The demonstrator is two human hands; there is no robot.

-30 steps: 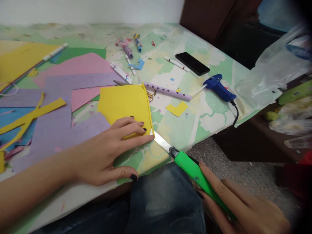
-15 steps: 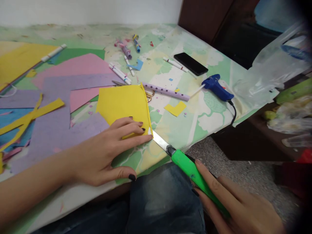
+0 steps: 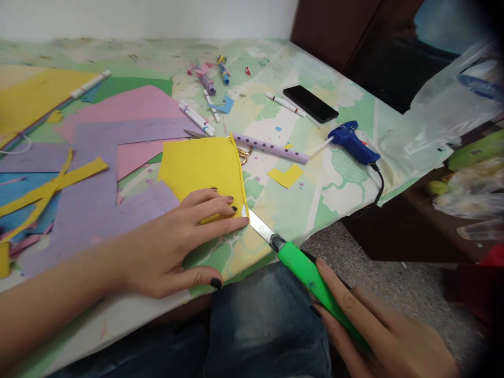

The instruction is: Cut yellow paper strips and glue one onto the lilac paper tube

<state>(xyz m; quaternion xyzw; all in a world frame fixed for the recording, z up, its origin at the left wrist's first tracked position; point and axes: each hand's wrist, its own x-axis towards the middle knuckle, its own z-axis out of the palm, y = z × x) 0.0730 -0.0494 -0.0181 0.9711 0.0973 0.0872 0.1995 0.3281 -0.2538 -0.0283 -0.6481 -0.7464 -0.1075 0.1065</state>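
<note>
A yellow craft sheet (image 3: pixel 200 163) lies on the table, with a narrow strip folded over along its right edge. My left hand (image 3: pixel 179 244) rests palm down on its lower corner, fingers stretched out and thumb apart near the table's edge. Wrapped in my right hand (image 3: pixel 378 325) is a green utility knife (image 3: pixel 307 270), its blade (image 3: pixel 258 223) pointing up and left. The blade's tip goes in at the folded edge by my left fingertips. Gold-handled scissors (image 3: pixel 244 153) lie partly under the sheet.
Behind the sheet are a dotted purple tube (image 3: pixel 271 148), several markers (image 3: pixel 199 119) and a phone (image 3: pixel 311 103). A blue glue gun (image 3: pixel 354 143) with a cord sits at the right. Purple sheets (image 3: pixel 92 189) and yellow strips (image 3: pixel 59 182) spread over the left.
The whole view has shifted slightly. Both hands, the yellow sheet and the knife keep nearly the same places relative to each other.
</note>
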